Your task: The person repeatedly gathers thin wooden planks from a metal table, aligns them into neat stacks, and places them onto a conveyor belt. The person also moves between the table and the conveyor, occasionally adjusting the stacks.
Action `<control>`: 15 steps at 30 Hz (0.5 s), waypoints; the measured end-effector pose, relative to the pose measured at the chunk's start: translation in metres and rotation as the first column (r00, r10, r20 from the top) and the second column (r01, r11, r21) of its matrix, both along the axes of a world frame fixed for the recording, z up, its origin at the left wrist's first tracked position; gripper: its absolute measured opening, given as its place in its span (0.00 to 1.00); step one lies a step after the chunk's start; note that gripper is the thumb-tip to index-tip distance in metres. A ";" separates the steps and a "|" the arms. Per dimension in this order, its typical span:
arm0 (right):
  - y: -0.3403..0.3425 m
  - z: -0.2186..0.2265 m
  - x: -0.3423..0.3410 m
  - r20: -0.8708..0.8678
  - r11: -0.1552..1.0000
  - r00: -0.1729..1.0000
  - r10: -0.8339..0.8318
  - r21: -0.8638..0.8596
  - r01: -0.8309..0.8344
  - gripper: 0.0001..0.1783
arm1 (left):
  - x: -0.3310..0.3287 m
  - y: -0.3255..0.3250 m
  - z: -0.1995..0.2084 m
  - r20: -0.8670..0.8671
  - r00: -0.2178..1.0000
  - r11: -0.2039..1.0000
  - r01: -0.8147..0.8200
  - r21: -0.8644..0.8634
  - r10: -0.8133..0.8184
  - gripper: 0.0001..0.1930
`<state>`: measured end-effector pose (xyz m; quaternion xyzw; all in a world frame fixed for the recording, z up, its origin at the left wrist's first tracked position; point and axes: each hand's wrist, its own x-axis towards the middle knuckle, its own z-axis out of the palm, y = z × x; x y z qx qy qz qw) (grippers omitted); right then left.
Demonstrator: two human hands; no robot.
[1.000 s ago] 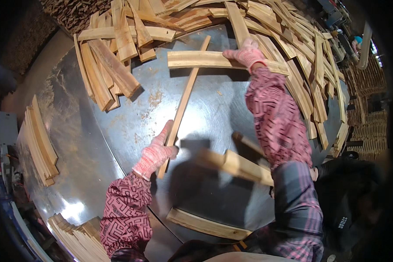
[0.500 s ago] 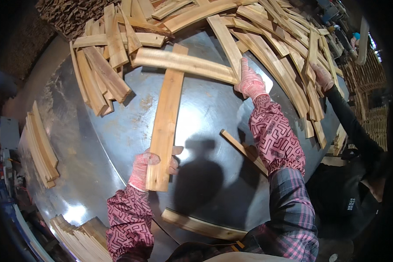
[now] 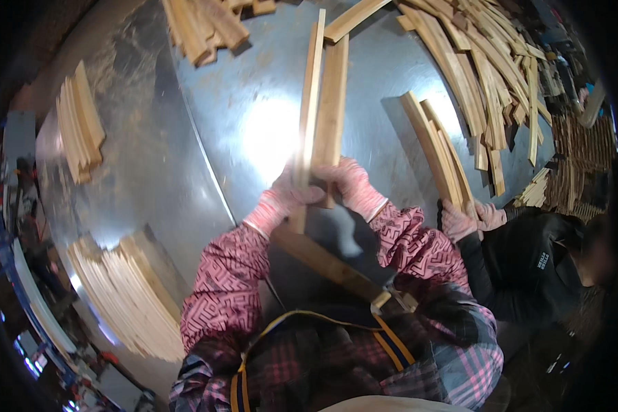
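Note:
My gloved left hand [image 3: 287, 195] is closed round the lower part of a narrow wooden slat [image 3: 312, 89], tilted with its edge up. Close beside it, my gloved right hand [image 3: 354, 187] grips a second wooden slat [image 3: 334, 99] near its lower end. The two slats stand almost parallel, pointing away from me. Another wooden slat [image 3: 329, 264] lies slantwise between my forearms, close to my body. At the far end of the held slats, one more slat [image 3: 356, 19] reaches in; whether it touches them I cannot tell.
A co-worker's gloved hands [image 3: 463, 220] hold two slats [image 3: 436, 147] at the right of the metal table [image 3: 151, 130]. Slats are heaped at the far right [image 3: 487, 75] and far left [image 3: 206, 31]. Neat stacks stand at left [image 3: 79, 127] and near left [image 3: 127, 299].
My right hand has come back from the far pile to beside my left, now holding a slat. My left hand's slat has moved right. The view has shifted, and the co-worker's hands are nearer.

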<state>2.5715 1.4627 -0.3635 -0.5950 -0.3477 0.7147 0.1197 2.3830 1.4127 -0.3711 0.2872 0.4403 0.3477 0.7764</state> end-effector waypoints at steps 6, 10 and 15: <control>-0.088 -0.015 -0.006 -0.856 0.957 0.428 -0.289 -0.272 0.101 0.28 | -0.064 -0.113 0.002 0.395 0.896 0.971 -0.130 -0.202 0.202 0.38; -0.137 -0.010 -0.009 -0.762 0.942 0.573 -0.301 -0.332 0.053 0.33 | -0.083 -0.193 0.007 0.371 0.800 0.881 -0.407 -0.241 0.471 0.37; -0.189 -0.026 -0.032 -0.676 0.905 0.709 -0.199 -0.405 -0.132 0.32 | -0.134 -0.253 -0.044 0.311 0.711 0.773 -0.541 -0.331 0.630 0.35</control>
